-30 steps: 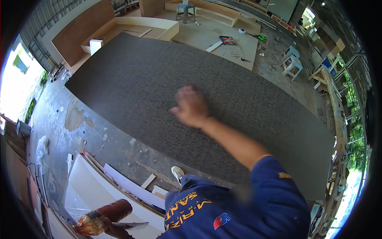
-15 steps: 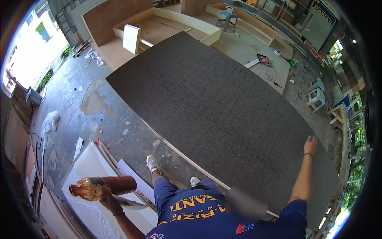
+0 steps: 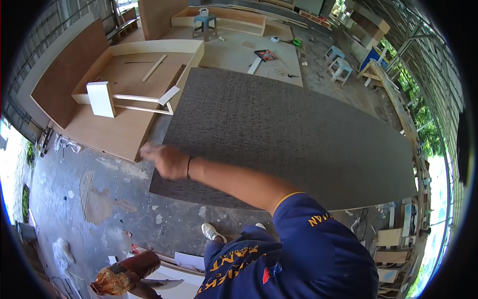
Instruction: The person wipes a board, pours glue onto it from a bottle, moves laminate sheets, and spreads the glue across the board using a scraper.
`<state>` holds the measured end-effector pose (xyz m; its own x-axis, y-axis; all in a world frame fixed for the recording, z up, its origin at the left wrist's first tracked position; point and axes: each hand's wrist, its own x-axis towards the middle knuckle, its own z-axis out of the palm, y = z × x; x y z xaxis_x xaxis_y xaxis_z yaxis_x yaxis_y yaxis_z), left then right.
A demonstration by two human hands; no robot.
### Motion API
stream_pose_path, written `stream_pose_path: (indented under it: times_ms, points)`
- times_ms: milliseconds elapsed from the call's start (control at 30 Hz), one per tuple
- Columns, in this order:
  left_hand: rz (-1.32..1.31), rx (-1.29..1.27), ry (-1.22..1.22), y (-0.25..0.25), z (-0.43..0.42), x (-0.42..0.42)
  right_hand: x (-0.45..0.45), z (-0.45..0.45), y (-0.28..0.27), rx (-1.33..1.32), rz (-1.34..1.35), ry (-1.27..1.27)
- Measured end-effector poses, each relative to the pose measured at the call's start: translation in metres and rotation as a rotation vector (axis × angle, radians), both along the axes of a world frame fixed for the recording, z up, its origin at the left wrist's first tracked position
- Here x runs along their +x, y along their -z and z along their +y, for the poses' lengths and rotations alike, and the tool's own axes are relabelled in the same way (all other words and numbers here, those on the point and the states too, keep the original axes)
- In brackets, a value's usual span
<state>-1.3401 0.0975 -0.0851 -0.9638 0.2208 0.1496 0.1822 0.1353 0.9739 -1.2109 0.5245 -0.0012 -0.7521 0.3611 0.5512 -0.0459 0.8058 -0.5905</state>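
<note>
A large dark grey textured sheet (image 3: 279, 134) lies flat before me. My right hand (image 3: 168, 161) is over its left end, with the fingertips reaching past the edge; motion blur hides whether they hold anything. At the bottom left, my left hand (image 3: 141, 289) is wrapped round a brown bottle (image 3: 144, 263) with a crusted, glossy tan end. The bottle is tilted away from the sheet. A flat pale blade (image 3: 164, 284) sticks out beside that hand; its handle is hidden.
Left of the sheet is a low wooden platform (image 3: 94, 132) with a frame and white block (image 3: 101, 99). Stools (image 3: 204, 25) stand at the back, others (image 3: 340, 70) at right. Wood pieces (image 3: 389, 237) lie at lower right. Plastic (image 3: 62, 255) lies on the floor.
My right hand has swept from the sheet's middle to its right end, then across to its left end. The view has shifted. My left hand still holds the bottle.
</note>
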Motion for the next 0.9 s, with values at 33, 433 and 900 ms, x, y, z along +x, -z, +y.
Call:
stream_pose_path:
  times_ms: [33,433,900]
  points:
    - [0.006,-0.014,0.003,-0.001,-0.001,-0.017,0.000,-0.026,-0.023,0.101,0.067,0.033]
    - [-0.023,-0.055,0.210,0.006,0.040,-0.091,0.370,-0.029,0.016,0.051,-0.930,1.782]
    - [-0.067,-0.001,0.153,0.015,0.037,-0.094,0.096,-0.082,-0.119,0.258,0.046,0.614]
